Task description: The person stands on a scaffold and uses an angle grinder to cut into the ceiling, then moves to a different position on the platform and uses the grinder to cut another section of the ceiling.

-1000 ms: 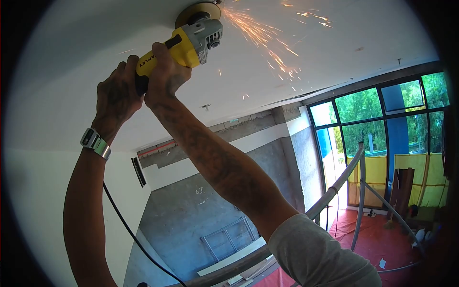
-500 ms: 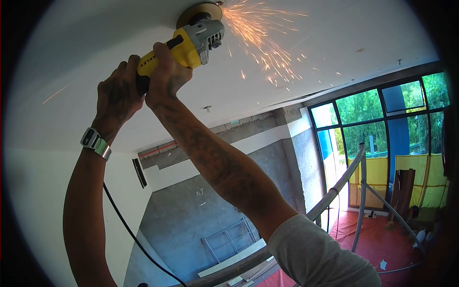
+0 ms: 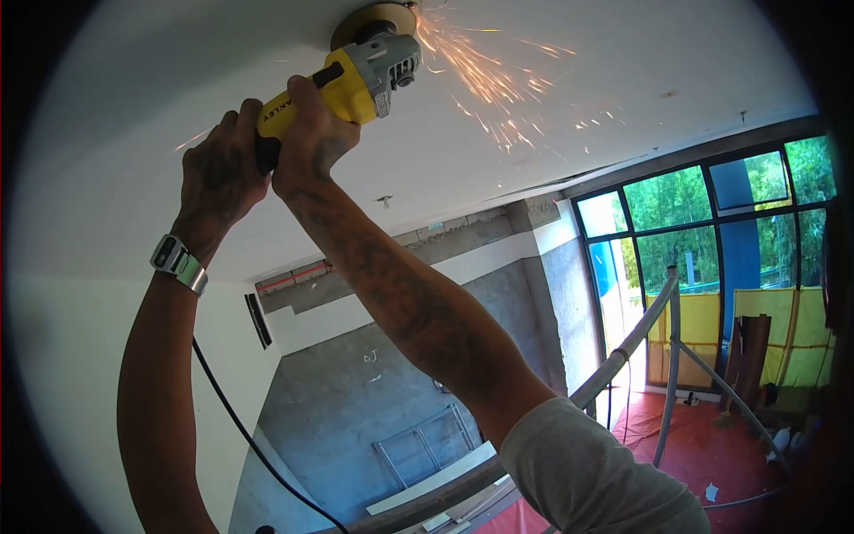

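Note:
A yellow and grey angle grinder (image 3: 351, 84) is held overhead, its round disc (image 3: 360, 25) up at the white ceiling (image 3: 551, 107). Orange sparks (image 3: 485, 71) spray off the disc's right edge, beside a small metal bit at the ceiling. My left hand (image 3: 222, 165), below a wrist with a silver watch (image 3: 180, 264), wraps the rear end of the grinder. Around the middle of its body closes my right hand (image 3: 313, 133), thumb along the yellow housing. A black cord (image 3: 233, 409) hangs down behind my left arm.
Grey metal scaffold rails (image 3: 627, 347) rise at the right and cross below me. Large windows (image 3: 685, 214) stand beyond them. Red sheeting (image 3: 645, 427) covers the floor, and a metal frame (image 3: 427, 445) leans on the grey wall (image 3: 356, 383).
The grinder and both hands have shifted very slightly right. The spark spray has changed shape; the hold on the grinder stays the same.

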Tool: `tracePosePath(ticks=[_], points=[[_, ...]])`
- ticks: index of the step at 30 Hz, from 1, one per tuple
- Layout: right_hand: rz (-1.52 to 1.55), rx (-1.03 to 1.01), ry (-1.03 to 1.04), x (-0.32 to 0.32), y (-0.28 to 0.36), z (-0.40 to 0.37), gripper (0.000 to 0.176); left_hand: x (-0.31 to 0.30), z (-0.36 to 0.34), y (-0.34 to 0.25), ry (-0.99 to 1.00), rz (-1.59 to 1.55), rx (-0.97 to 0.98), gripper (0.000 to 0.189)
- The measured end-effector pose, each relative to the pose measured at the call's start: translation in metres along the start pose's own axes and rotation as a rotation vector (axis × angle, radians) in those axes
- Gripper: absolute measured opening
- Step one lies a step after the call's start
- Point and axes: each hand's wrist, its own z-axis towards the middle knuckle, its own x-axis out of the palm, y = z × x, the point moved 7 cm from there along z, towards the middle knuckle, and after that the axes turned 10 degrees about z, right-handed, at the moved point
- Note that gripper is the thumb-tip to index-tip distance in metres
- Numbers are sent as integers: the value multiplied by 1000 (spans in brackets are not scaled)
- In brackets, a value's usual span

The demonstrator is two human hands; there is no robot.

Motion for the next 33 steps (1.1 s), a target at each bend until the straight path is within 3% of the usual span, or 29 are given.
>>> tracePosePath(ticks=[33], points=[[-13, -60, 58, 7, 4, 2, 31, -6, 2, -1, -16, -51, -15, 37]])
